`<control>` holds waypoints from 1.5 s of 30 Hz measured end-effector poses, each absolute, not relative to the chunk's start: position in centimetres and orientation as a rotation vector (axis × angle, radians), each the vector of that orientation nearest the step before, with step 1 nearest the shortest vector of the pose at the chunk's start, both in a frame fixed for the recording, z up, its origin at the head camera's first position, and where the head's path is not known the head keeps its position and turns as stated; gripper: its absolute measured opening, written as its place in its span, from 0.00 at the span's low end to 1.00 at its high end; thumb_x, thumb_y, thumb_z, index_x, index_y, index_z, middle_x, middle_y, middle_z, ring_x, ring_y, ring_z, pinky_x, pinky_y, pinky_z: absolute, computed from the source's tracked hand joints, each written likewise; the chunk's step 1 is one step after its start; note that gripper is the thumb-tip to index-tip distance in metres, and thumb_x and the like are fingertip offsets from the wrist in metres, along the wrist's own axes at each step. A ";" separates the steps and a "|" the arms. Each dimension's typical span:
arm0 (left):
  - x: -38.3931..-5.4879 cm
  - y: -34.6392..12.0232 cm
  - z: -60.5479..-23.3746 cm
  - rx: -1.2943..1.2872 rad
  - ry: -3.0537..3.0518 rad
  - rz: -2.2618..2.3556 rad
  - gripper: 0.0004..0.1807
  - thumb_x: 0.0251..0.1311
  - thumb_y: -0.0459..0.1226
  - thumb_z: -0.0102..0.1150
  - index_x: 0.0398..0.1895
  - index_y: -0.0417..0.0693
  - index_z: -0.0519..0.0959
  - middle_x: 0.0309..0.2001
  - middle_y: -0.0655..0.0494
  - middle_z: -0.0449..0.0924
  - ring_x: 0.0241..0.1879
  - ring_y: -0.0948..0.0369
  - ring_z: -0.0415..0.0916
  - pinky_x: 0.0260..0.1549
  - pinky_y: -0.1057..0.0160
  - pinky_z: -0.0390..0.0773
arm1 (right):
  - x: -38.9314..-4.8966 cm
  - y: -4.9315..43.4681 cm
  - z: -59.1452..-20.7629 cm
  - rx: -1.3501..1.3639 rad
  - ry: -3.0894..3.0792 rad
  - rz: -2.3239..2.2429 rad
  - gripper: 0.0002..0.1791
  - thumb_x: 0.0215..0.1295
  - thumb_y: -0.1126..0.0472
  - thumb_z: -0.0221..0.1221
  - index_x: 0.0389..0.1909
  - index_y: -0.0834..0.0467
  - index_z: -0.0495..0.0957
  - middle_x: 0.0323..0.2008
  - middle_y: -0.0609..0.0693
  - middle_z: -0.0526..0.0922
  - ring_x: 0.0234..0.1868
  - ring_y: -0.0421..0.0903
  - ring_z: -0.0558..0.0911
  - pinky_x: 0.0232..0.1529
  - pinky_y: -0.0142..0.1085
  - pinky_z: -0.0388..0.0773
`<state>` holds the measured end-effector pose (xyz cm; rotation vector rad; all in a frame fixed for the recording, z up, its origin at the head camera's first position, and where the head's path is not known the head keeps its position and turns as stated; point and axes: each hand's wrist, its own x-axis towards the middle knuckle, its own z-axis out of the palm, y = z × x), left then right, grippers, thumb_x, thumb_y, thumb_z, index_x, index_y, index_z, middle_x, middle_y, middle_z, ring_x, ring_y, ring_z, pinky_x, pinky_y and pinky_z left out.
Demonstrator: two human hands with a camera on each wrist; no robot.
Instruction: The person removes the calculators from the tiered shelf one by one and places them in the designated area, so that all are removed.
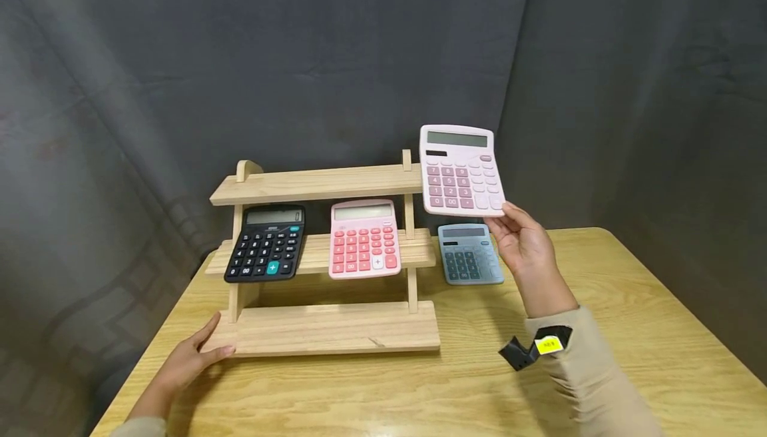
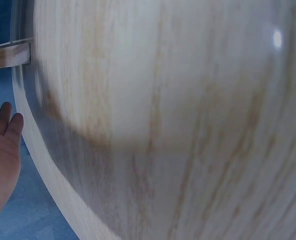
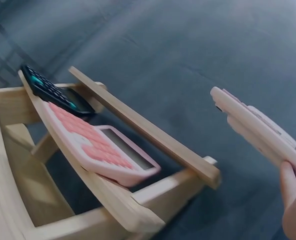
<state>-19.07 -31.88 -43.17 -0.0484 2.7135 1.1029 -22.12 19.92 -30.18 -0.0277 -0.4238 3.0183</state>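
My right hand (image 1: 524, 244) pinches a pale pink calculator (image 1: 458, 180) by its lower right corner. It is held up at the right end of the top shelf, keys facing me. In the right wrist view the pale pink calculator (image 3: 260, 127) shows edge-on, beside the rack. Fingers spread, my left hand (image 1: 186, 360) rests at the left end of the wooden rack's bottom shelf (image 1: 335, 329). The left wrist view catches only part of that hand (image 2: 3, 150). On the middle shelf lean a black calculator (image 1: 266, 244) and a pink calculator with coral keys (image 1: 364, 240).
A blue calculator (image 1: 470, 255) sits on the wooden table (image 1: 599, 330), right of the rack and below the raised calculator. The top shelf (image 1: 317, 182) bears nothing. Dark grey cloth (image 1: 335, 57) hangs behind and beside the table.
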 end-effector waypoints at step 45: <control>-18.8 -31.9 -43.4 -0.079 2.726 1.132 0.49 0.48 0.51 0.57 0.66 0.44 0.40 0.60 0.28 0.42 0.58 0.36 0.43 0.53 0.40 0.47 | -24.4 38.5 -47.9 -0.366 -0.649 2.731 0.12 0.50 0.76 0.57 0.37 0.66 0.77 0.36 0.59 0.77 0.42 0.52 0.76 0.44 0.41 0.70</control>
